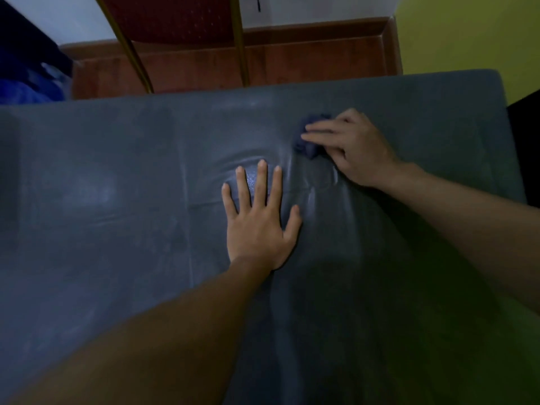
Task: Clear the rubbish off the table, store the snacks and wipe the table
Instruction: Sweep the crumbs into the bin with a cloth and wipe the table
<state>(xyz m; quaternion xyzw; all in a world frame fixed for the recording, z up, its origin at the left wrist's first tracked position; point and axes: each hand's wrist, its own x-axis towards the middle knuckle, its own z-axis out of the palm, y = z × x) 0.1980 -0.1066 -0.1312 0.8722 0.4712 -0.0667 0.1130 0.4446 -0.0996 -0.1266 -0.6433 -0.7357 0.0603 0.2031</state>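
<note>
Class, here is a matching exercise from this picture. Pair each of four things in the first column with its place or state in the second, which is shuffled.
Column one:
1. left hand
2. right hand
3. cloth
4. chair

Column two:
A. beyond the far edge of the table
B. flat on the table, fingers spread
C. crumpled, dark blue
D. presses on the cloth

Pairs: 1-B, 2-D, 3-C, 4-A

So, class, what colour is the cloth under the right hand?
Dark blue cloth, bunched under the right hand; seen in the head view.
</note>
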